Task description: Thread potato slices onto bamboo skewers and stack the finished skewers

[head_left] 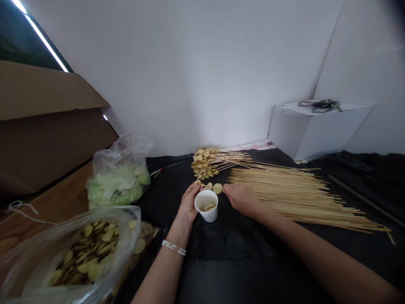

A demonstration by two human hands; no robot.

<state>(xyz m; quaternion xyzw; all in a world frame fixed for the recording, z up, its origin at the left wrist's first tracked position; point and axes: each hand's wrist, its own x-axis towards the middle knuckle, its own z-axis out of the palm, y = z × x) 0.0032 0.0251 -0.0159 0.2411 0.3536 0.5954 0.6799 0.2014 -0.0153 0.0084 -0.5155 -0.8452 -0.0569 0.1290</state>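
My left hand (189, 202) pinches a potato slice (198, 182) at the tip of a thin wooden skewer. Threaded along that skewer are further potato slices (217, 188). My right hand (243, 199) is closed round the skewer's other side, just right of the slices. Below the skewer, beside my left hand, stands a white paper cup (211, 216) with a few pale slices inside. Just beyond my hands lies a pile of skewered potato slices (204, 162), their bare sticks pointing right.
Many bare wooden skewers (294, 194) lie spread on the black sheet (221, 274) at right. At left are an open plastic bag of potato slices (95, 245) and a bag of pale green vegetables (118, 181). A white box (291, 131) stands at the back right.
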